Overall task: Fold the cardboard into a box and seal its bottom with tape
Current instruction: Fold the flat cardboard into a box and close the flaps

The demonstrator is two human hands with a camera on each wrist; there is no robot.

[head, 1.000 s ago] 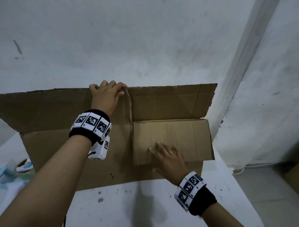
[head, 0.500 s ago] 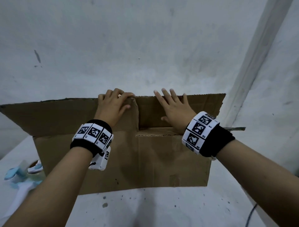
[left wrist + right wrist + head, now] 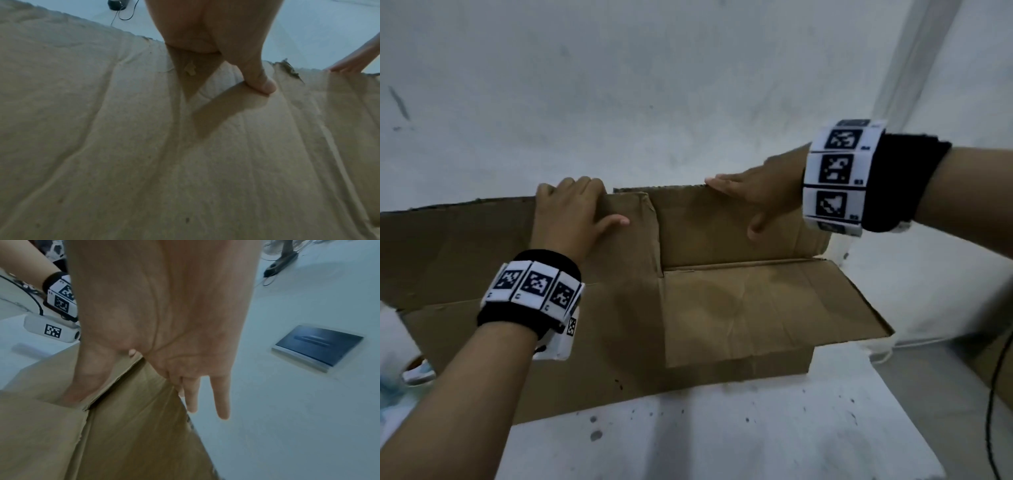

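Note:
A brown cardboard box [image 3: 722, 308], half folded, stands on the white table [image 3: 722, 428] with its flaps open. My left hand [image 3: 571, 212] grips the top edge of the far flap just left of the slit, fingers curled over it and thumb [image 3: 261, 81] on the near face of the cardboard [image 3: 185, 162]. My right hand [image 3: 753, 195] holds the top edge of the far right flap. Its thumb lies on the near face and its fingers [image 3: 222, 394] reach past the edge of the cardboard [image 3: 133, 426]. The near right flap [image 3: 756, 305] lies flat towards me.
Blue and white objects, partly hidden, sit at the table's left edge [image 3: 414, 370]. A black cable [image 3: 993, 394] hangs at the right. A grey wall stands close behind the box. A dark floor panel [image 3: 318, 345] shows beyond the box in the right wrist view.
My right hand left the near flap, rose to the far flap and slid right along its top edge. The near right flap now lies flatter. My left hand kept its grip.

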